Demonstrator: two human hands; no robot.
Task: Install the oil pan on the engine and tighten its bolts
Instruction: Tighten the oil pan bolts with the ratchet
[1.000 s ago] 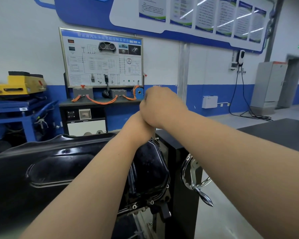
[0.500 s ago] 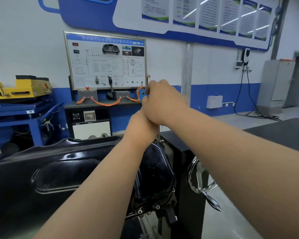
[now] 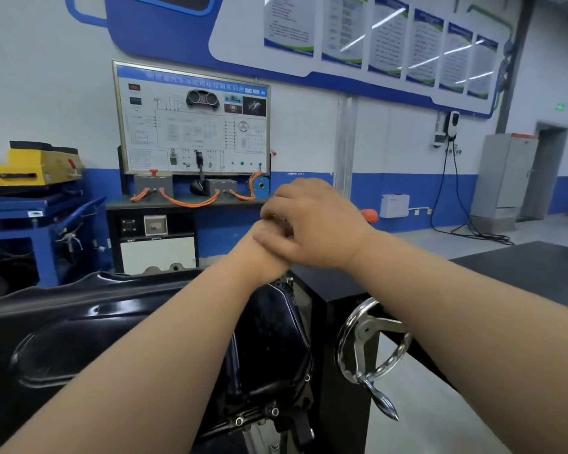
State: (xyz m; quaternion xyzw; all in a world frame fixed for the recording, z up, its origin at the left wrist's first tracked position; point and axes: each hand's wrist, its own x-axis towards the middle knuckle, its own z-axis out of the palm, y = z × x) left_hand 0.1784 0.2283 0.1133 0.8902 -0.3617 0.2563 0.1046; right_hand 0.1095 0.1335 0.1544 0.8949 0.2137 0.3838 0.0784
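Black glossy oil pan (image 3: 79, 348) fills the lower left and runs to centre, open side down and bottom facing up, seated on the black stand (image 3: 328, 404) that rises at its right end. Wiring display board (image 3: 192, 117) on the far wall, above a bench with orange cables. Chrome handwheel (image 3: 365, 330) on the stand's right face, its crank handle pointing down and to the right. Both forearms reach forward over the pan and meet above its far right end, near the stand's top edge. Right hand (image 3: 315, 227) lies on top, fingers bent and draped over the left hand (image 3: 263, 257), the two touching. Left hand mostly covered: only its back and wrist show, so its grip cannot be told. Whether the right hand holds anything cannot be told either. An orange rounded tip (image 3: 370, 216) pokes out just behind the right hand's heel; which hand has it, if any, is hidden. Hands are raised above the pan's far rim; contact with the pan is not visible. Small bolts (image 3: 239, 421) sit along the pan's near right flange, well below the hands.
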